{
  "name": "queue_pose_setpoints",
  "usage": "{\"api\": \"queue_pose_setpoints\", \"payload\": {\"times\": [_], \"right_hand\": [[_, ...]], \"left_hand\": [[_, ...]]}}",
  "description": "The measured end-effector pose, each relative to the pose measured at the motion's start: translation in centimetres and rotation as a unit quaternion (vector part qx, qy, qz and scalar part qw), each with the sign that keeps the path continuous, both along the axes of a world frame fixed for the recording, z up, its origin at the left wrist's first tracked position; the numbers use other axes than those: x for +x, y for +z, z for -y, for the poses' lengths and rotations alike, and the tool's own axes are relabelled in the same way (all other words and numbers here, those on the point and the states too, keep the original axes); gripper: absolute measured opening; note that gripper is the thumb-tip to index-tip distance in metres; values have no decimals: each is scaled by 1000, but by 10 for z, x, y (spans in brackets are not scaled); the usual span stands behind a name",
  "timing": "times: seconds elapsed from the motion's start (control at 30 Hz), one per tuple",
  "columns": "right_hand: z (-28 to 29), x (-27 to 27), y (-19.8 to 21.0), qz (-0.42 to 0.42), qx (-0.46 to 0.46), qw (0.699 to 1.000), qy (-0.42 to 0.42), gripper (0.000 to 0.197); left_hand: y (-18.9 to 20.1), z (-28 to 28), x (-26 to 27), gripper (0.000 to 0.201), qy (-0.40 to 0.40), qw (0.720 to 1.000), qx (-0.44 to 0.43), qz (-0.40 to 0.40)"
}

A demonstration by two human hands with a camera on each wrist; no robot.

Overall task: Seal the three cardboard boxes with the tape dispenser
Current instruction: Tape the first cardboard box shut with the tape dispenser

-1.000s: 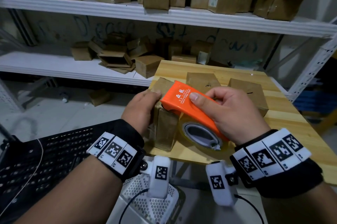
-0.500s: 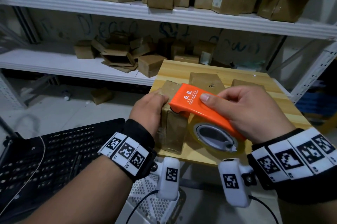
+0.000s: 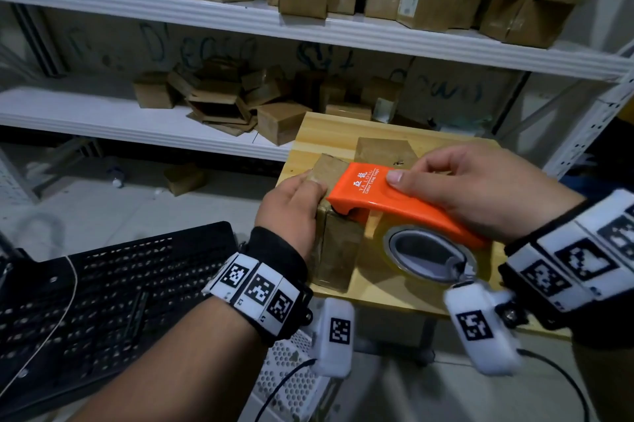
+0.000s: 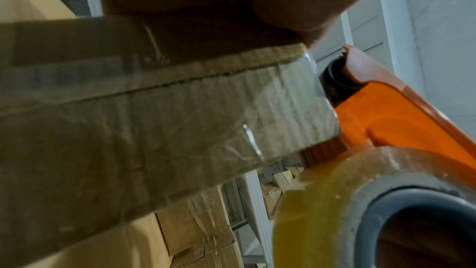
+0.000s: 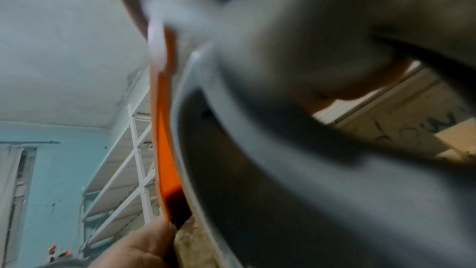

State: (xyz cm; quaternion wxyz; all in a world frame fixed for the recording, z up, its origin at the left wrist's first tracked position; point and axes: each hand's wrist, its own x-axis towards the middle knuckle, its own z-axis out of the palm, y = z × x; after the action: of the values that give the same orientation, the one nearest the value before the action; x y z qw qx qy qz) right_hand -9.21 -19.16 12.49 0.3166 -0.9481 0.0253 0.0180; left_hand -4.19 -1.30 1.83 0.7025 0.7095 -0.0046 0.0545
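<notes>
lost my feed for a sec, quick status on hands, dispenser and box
Left hand holds near box. Right hand grips orange tape dispenser, nose at the box's top near edge. Second box close behind; nothing blocking.

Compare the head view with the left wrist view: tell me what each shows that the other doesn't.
Head only: the right hand gripping the orange tape dispenser, the wooden table, a second box behind, and the black keyboard.
Left wrist only: clear tape wrapped over the box's corner, against the dispenser's black roller.
Both: the left hand holding the box, the dispenser and its tape roll.
</notes>
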Motion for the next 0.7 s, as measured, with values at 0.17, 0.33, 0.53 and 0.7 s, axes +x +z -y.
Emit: {"api": "queue_pose_setpoints", "payload": {"times": [0.17, 0.33, 0.53, 0.7], "right_hand": [[-2, 8, 25, -38, -58, 997, 20, 50], [-4, 11, 38, -42, -101, 994, 24, 53], [1, 5, 40, -58, -111, 992, 23, 64], [16, -3, 39, -76, -84, 993, 11, 66]], "left_hand": [[0, -1, -7, 30, 4, 1000, -2, -17], [4, -3, -9, 29, 4, 1000, 12, -22], [3, -3, -11, 24, -1, 999, -16, -37], [4, -4, -15, 19, -2, 999, -20, -34]]}}
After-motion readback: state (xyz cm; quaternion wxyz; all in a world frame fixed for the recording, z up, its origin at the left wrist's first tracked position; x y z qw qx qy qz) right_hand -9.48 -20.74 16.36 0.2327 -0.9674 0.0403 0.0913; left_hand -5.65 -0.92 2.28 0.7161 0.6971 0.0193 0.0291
